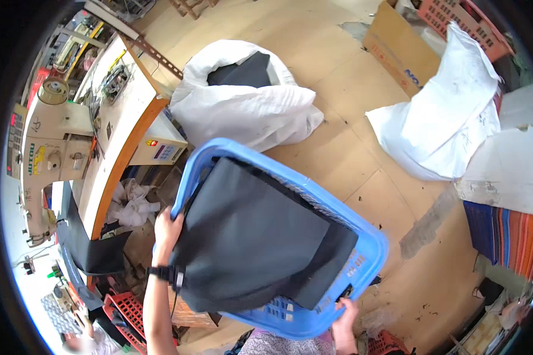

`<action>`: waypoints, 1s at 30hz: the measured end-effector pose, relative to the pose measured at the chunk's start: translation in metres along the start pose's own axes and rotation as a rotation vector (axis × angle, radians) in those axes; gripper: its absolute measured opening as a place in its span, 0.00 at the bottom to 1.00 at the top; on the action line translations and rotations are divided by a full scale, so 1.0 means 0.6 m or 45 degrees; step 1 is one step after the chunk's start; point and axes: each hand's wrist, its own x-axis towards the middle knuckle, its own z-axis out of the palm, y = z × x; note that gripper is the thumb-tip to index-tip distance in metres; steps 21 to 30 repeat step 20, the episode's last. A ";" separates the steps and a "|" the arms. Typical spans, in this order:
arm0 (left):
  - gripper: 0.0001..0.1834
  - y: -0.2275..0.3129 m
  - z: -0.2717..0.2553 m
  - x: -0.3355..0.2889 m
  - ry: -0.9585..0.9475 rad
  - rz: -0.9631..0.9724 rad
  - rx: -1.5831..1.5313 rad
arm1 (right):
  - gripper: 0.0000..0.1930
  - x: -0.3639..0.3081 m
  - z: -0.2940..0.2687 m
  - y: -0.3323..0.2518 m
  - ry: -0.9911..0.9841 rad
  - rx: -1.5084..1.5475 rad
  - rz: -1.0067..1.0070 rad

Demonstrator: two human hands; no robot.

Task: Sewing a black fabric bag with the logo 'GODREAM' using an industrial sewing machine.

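Note:
Between my two hands a blue plastic basket point(370, 245) is held up in front of my body, tilted so that one end points to the far left. Dark grey-black fabric pieces point(249, 228), folded and stacked, fill most of it and hang over its near left rim. On the left side my left hand point(167, 234), with a black band on its wrist, is closed around the rim. My right hand point(344, 319) grips the rim at the near right corner; its fingers are partly hidden by the basket.
A white sack point(237, 118) with dark fabric stands beyond the basket. To the left is a sewing machine point(56, 139) on a table point(119, 112). Another white sack point(435, 127) and a cardboard box point(400, 50) stand right. A co-worker's hand point(83, 324) shows lower left, beside a red basket point(130, 316).

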 end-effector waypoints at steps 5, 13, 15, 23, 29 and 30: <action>0.21 -0.014 0.043 0.079 -0.134 0.320 -0.086 | 0.10 -0.020 0.086 0.146 0.017 -0.107 0.076; 0.30 -0.050 0.086 -0.205 0.220 -0.300 -0.309 | 0.27 -0.013 0.100 0.088 0.041 -0.569 -0.355; 0.34 -0.069 0.105 -0.286 0.185 -0.642 -0.435 | 0.35 -0.001 0.094 0.033 0.293 -1.256 -1.002; 0.42 -0.098 0.204 -0.433 -0.045 -1.089 -0.902 | 0.33 0.020 0.244 -0.134 0.002 -1.923 -1.621; 0.42 -0.098 0.204 -0.433 -0.045 -1.089 -0.902 | 0.33 0.020 0.244 -0.134 0.002 -1.923 -1.621; 0.42 -0.098 0.204 -0.433 -0.045 -1.089 -0.902 | 0.33 0.020 0.244 -0.134 0.002 -1.923 -1.621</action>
